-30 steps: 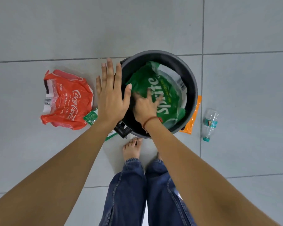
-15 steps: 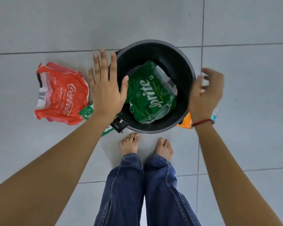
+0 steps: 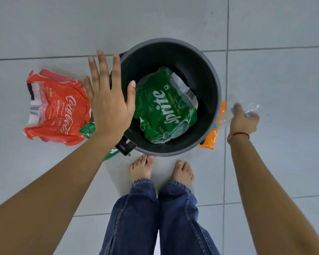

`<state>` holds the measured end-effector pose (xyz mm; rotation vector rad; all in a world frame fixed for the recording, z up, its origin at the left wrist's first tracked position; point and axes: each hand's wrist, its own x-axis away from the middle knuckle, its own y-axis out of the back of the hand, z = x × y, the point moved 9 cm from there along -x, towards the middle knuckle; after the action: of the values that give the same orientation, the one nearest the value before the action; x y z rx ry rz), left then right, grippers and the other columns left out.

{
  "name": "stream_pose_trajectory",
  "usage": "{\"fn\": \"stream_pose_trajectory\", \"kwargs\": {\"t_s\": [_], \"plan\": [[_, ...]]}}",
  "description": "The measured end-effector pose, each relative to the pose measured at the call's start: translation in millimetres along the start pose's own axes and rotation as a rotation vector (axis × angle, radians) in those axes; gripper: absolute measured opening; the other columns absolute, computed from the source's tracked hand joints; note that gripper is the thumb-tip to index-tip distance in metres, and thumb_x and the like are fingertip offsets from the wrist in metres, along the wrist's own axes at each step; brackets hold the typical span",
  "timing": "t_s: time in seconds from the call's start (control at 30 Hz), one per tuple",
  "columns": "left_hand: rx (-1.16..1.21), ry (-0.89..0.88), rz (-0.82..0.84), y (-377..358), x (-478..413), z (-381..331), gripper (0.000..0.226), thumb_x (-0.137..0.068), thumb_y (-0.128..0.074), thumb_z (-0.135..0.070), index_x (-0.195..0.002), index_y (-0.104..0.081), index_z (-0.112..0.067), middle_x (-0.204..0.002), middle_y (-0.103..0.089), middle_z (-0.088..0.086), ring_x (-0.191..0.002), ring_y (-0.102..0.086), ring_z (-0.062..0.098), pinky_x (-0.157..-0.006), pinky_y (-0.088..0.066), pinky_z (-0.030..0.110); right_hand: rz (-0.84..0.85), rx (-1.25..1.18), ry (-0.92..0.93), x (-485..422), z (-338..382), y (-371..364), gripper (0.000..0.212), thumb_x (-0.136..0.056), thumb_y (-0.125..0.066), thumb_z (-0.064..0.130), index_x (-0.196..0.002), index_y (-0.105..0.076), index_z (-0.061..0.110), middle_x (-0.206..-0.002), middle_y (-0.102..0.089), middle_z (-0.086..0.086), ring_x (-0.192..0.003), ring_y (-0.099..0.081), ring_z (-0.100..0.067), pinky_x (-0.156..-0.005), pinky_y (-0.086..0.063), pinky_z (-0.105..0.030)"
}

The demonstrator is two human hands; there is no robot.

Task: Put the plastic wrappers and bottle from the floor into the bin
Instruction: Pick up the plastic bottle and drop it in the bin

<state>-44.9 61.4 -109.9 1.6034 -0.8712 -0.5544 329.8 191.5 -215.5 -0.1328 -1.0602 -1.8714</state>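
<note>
A dark round bin stands on the floor with a green Sprite wrapper lying inside it. My left hand hovers flat over the bin's left rim, fingers spread, holding nothing. To the bin's left lies a red Coca-Cola wrapper, with a small green wrapper partly under my left wrist. An orange wrapper pokes out from under the bin's right side. My right hand is down at the clear plastic bottle right of the bin, fingers curled on it; the image is blurred there.
The floor is pale grey tile with dark grout lines. My bare feet and blue jeans stand just in front of the bin. The bin's pedal hinge sticks out at its near left.
My right hand left the green wrapper in the bin, swung out to the right and dropped to the bottle on the floor. My left hand stayed over the rim.
</note>
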Motion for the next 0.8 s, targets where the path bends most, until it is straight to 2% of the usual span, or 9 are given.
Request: {"fn": "stream_pose_trajectory", "kwargs": {"t_s": [0.07, 0.1, 0.2, 0.3, 0.37, 0.43, 0.53, 0.67, 0.8], "plan": [[0.000, 0.010, 0.012, 0, 1, 0, 0.058, -0.102, -0.028, -0.042, -0.152, -0.017, -0.015, -0.158, -0.012, 0.018, -0.146, -0.008, 0.037, -0.116, -0.013, 0.054, -0.020, -0.284, 0.302, 44, 73, 12, 0.043, -0.078, -0.073, 0.028, -0.109, -0.050, 0.007, -0.093, -0.061, -0.002, -0.076, -0.065, -0.005, -0.074, -0.056, -0.028], [0.003, 0.014, 0.015, 0, 0, 1, 0.058, -0.102, -0.028, -0.042, -0.152, -0.017, -0.015, -0.158, -0.013, 0.017, -0.146, -0.009, 0.036, -0.116, -0.014, 0.055, -0.024, -0.299, 0.477, 73, 108, 19, 0.040, -0.080, -0.072, 0.022, -0.108, -0.050, 0.004, -0.089, -0.059, 0.002, -0.073, -0.063, 0.002, -0.071, -0.054, -0.021], [0.027, 0.014, 0.024, 0, -1, 0, 0.057, -0.102, -0.030, -0.040, -0.152, -0.017, -0.015, -0.159, -0.014, 0.016, -0.147, -0.008, 0.035, -0.116, -0.012, 0.054, 0.017, -0.057, 1.020, 166, 183, 21, 0.041, -0.076, -0.073, 0.020, -0.102, -0.056, -0.006, -0.090, -0.060, -0.006, -0.081, -0.059, -0.011, -0.074, -0.043, -0.009], [0.045, 0.020, 0.022, 0, -1, 0, 0.057, -0.102, -0.031, -0.039, -0.152, -0.017, -0.015, -0.159, -0.013, 0.015, -0.147, -0.008, 0.035, -0.116, -0.010, 0.054, 0.225, 0.199, 1.269, 218, 182, -24, 0.044, -0.075, -0.070, 0.031, -0.097, -0.058, -0.006, -0.086, -0.060, -0.017, -0.079, -0.053, -0.020, -0.066, -0.039, -0.012], [0.052, 0.021, 0.021, 0, -1, 0, 0.057, -0.102, -0.030, -0.039, -0.152, -0.018, -0.015, -0.159, -0.014, 0.016, -0.147, -0.008, 0.035, -0.116, -0.010, 0.054, 0.368, 0.411, 1.197, 224, 160, -71, 0.052, -0.080, -0.066, 0.040, -0.111, -0.054, 0.000, -0.097, -0.059, -0.014, -0.087, -0.056, -0.021, -0.068, -0.046, -0.022], [0.036, 0.017, 0.014, 1, -2, 0, 0.057, -0.102, -0.030, -0.040, -0.151, -0.018, -0.014, -0.158, -0.016, 0.017, -0.146, -0.010, 0.035, -0.116, -0.011, 0.054, 0.504, 0.760, 1.002, 208, 114, -120, 0.064, -0.088, -0.061, 0.041, -0.134, -0.038, 0.004, -0.119, -0.055, -0.015, -0.107, -0.056, -0.027, -0.079, -0.051, -0.034], [0.023, 0.016, 0.014, 1, -1, 0, 0.057, -0.101, -0.029, -0.040, -0.151, -0.020, -0.014, -0.157, -0.018, 0.017, -0.146, -0.011, 0.036, -0.115, -0.012, 0.055, 0.683, 1.209, 0.752, 181, 40, -162, 0.063, -0.093, -0.056, 0.018, -0.144, -0.021, 0.001, -0.136, -0.046, -0.021, -0.122, -0.051, -0.034, -0.092, -0.048, -0.040], [0.032, -0.006, 0.024, -1, -3, -3, 0.057, -0.101, -0.030, -0.040, -0.151, -0.019, -0.014, -0.158, -0.016, 0.017, -0.146, -0.010, 0.035, -0.116, -0.010, 0.054, 0.755, 1.224, 0.555, 176, 23, -175, 0.041, -0.093, -0.054, 0.006, -0.132, -0.041, -0.001, -0.133, -0.053, -0.018, -0.121, -0.054, -0.030, -0.092, -0.049, -0.036], [0.027, 0.000, 0.032, 0, -3, -2, 0.058, -0.101, -0.029, -0.041, -0.152, -0.016, -0.016, -0.158, -0.015, 0.015, -0.147, -0.009, 0.034, -0.116, -0.009, 0.053, 0.669, 1.082, 0.697, 187, 75, -151, 0.032, -0.093, -0.058, 0.015, -0.122, -0.053, 0.002, -0.123, -0.058, -0.017, -0.110, -0.059, -0.032, -0.084, -0.051, -0.037]]}}
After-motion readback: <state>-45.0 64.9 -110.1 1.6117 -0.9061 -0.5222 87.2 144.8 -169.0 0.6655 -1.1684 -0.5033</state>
